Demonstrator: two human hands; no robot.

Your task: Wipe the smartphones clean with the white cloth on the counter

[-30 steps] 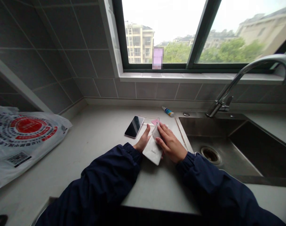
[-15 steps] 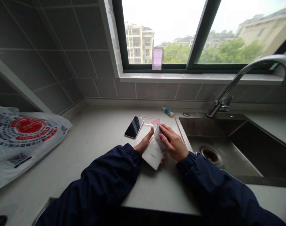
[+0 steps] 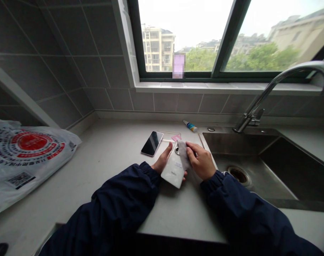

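My left hand (image 3: 163,159) holds a white smartphone (image 3: 173,170) with its back facing up and its round camera ring showing at the top. My right hand (image 3: 201,161) pinches a grey cleaning cloth (image 3: 184,154) and presses it against the phone's upper right edge. Beyond the hands, a black smartphone (image 3: 152,143) lies screen up on the counter. Next to it are a clear flat sheet (image 3: 168,135), probably a screen protector, and a small pink tab (image 3: 176,137). A small tube (image 3: 190,126) with a blue cap lies further back.
The stone counter (image 3: 111,170) runs along a tiled wall. A printed white plastic bag (image 3: 26,156) lies at the left. A steel sink (image 3: 247,167) with a drain and an arched faucet (image 3: 258,110) lies at the right, close to my right hand.
My right hand has moved up and right, carrying the cloth along the white phone. The phone's camera ring now shows. The left hand and the objects on the counter stay put.
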